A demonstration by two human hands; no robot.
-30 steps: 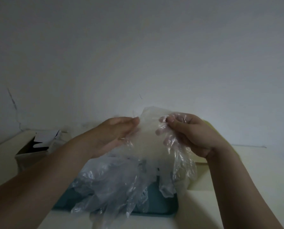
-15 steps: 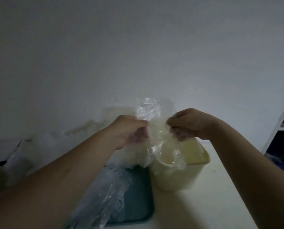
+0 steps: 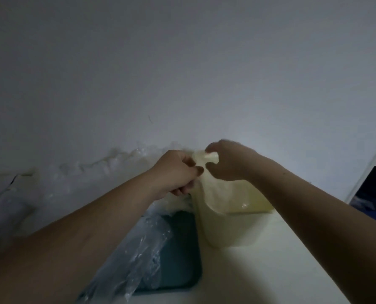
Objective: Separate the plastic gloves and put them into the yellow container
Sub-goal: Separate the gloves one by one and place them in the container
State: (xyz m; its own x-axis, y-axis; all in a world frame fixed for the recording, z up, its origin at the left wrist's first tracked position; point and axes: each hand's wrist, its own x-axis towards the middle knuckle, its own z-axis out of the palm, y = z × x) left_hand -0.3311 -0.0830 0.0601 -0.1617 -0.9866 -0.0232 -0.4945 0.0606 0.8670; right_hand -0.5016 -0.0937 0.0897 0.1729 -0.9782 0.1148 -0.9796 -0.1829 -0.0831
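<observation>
In the head view, one plastic glove (image 3: 212, 191) hangs over the open mouth of the yellow container (image 3: 233, 231), not yet dropped in. A heap of gloves (image 3: 138, 249) lies on the teal tray (image 3: 180, 260) just beside it, so most of the work seems left. How much the container holds cannot be told. Both forearms reach forward. The left hand (image 3: 173, 174) and right hand (image 3: 233, 163) each pinch the glove's top edge with curled fingers, close together above the container.
</observation>
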